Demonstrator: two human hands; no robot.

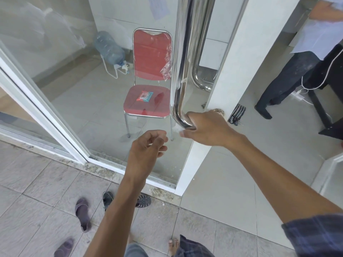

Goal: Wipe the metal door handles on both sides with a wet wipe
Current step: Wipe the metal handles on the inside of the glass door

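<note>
Two bare forearms reached up from the bottom of the view toward a glass door [104,108] with a white frame [219,86]. Beyond the glass stood a red chair [148,101] with a wipes packet [145,96] on its seat. On the near side of the door ran the near metal handle [182,58], a tall polished tube with its long axis upright, curving at its lower end toward the frame; the far handle [199,58] showed through the glass behind it. At that lower bend the right hand [206,128] wrapped its grip round the tube, pressing the wet wipe [176,129], a small white wad, against the metal. So the unwiped length appeared to lie straight above this hand. Nearby to the left, apart from the handle, the left hand [148,149] hung loosely curled, holding nothing.
</note>
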